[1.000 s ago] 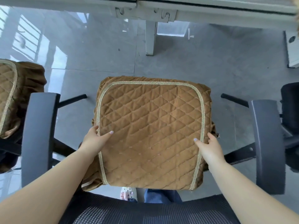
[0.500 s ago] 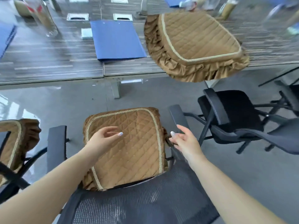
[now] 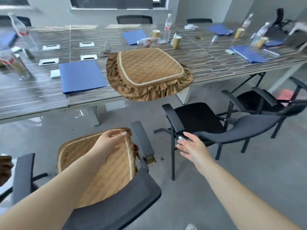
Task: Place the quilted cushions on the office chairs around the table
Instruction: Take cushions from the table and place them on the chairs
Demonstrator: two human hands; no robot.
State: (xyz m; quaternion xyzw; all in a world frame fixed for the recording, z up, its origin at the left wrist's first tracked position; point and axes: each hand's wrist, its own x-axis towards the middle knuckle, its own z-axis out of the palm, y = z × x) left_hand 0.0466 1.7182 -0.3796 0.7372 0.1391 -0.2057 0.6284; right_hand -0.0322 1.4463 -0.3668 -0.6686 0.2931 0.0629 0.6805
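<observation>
A brown quilted cushion [image 3: 109,168] lies on the seat of the office chair [image 3: 116,208] right in front of me. My left hand [image 3: 110,143] hovers over its far right corner, fingers loosely curled, holding nothing. My right hand [image 3: 192,146] is raised in the air to the right, fingers spread, in front of a black chair [image 3: 197,117] with a bare seat. A second brown cushion [image 3: 147,70] with a ruffled skirt lies on the long table [image 3: 216,63], overhanging its near edge.
Blue folders [image 3: 81,76], water bottles [image 3: 167,28], gold cups [image 3: 176,41] and papers are spread over the table. Another bare black chair [image 3: 259,100] stands further right. At the far left edge, part of another brown cushion [image 3: 5,166] shows. The floor is grey.
Both hands let go of the cushion on the near chair and lifted off it. The view swung up and right, bringing in the table, the second cushion and the bare chairs.
</observation>
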